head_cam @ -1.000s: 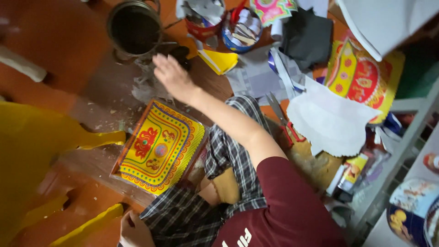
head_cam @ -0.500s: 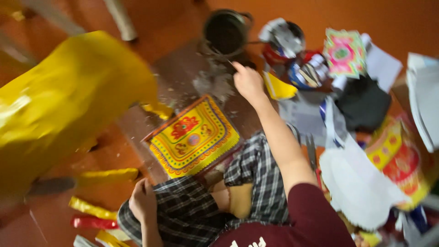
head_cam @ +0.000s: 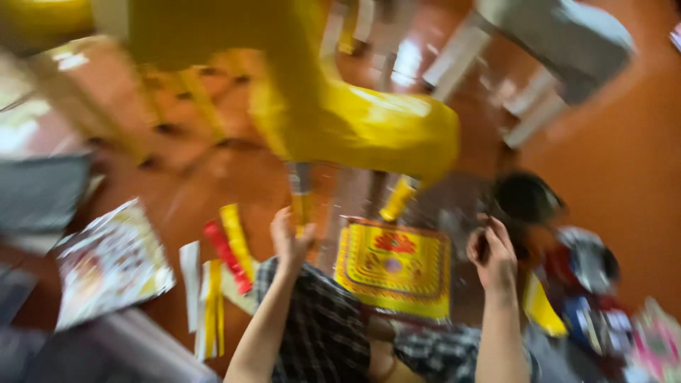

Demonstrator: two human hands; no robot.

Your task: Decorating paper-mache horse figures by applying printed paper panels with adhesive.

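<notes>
Reaching forward over checked trousers, both hands are up at the base of a big yellow paper figure [head_cam: 369,124] that stands on the reddish floor [head_cam: 610,177]. The left hand [head_cam: 289,241] is raised with its fingers together just under one of the figure's yellow legs [head_cam: 301,191], touching or nearly touching it; motion blur keeps me from telling which. The right hand [head_cam: 493,255] is loosely curled near a dark round pot [head_cam: 525,198], and it seems to pinch something small and dark, though I cannot tell what.

The work in hand looks like the stage of steadying or fitting the figure's legs. A next move would call for a firm hold on the leg and care not to crush the thin paper.

The figure is glossy yellow, bulky and hollow-looking, on slim legs, one with a yellow foot [head_cam: 396,201]. Between the hands lies a square yellow and red patterned paper [head_cam: 394,269]. Red and yellow paper strips [head_cam: 227,259] lie to the left of the knee.
</notes>
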